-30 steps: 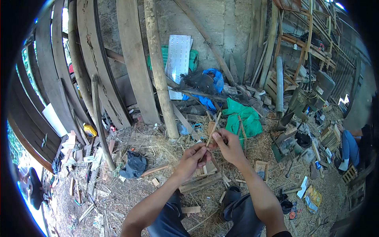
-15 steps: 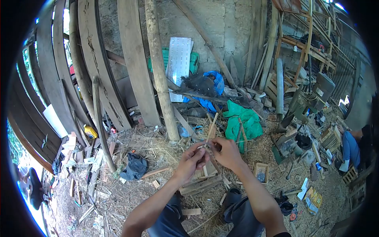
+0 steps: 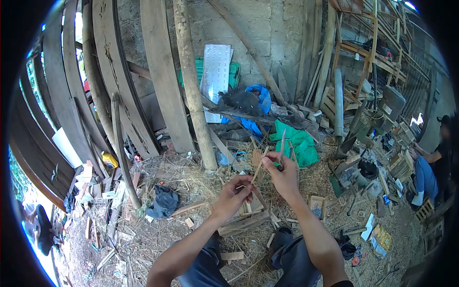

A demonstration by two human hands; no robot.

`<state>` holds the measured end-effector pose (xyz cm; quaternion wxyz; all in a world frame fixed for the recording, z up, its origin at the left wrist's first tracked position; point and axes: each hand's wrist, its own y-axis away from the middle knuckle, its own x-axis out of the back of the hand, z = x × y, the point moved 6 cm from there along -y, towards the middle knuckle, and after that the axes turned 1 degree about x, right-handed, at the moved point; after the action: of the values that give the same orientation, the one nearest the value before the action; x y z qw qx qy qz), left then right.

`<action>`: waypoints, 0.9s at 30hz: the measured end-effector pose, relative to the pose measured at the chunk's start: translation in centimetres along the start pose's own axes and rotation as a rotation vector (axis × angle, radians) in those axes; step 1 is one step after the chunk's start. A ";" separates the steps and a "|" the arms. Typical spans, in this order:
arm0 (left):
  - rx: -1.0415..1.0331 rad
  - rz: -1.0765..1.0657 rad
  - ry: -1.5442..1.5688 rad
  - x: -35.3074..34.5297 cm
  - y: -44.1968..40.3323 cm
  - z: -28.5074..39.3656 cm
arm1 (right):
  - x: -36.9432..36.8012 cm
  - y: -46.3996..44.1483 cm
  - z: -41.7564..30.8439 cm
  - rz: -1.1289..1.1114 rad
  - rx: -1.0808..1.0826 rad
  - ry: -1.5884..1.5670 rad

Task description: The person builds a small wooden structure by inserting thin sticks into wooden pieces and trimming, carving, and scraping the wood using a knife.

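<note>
My left hand (image 3: 233, 197) pinches the lower end of a thin wooden stick (image 3: 259, 165), which slants up and to the right. My right hand (image 3: 284, 178) is closed around the dark handle of a knife (image 3: 283, 143), its narrow blade pointing up. The right thumb lies close to the stick; whether it touches is hard to tell. Below the hands is a small wooden crate (image 3: 245, 221) with pieces of wood in it, partly hidden by my left hand.
A green plastic sheet (image 3: 306, 152) lies beyond my right hand. A wooden pole (image 3: 193, 95) stands ahead on the left. A dark bag (image 3: 163, 201) and wood scraps lie on the ground. Another person (image 3: 427, 174) sits at the far right, beside a wooden crate.
The knife blade now points up, clear of the stick, and my right hand has risen and moved right. The stick leans more to the right. The person at the right shows more fully.
</note>
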<state>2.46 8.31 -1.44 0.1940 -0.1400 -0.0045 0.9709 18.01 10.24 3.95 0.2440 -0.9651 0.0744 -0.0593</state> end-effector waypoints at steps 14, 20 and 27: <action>0.040 -0.029 0.190 -0.2 0.4 0.2 | -2.9 2.1 1.7 -0.409 0.106 0.774; 0.074 0.004 0.302 -0.1 0.4 0.0 | -2.9 1.5 1.1 -0.337 0.008 0.994; 0.092 0.008 0.352 -0.4 0.5 -0.7 | -2.7 1.3 1.5 -0.318 0.009 1.079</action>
<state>2.81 7.63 -2.07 0.1941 -0.2988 0.0743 0.9314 15.41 10.32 1.79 0.1635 -0.7962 0.0421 -0.5810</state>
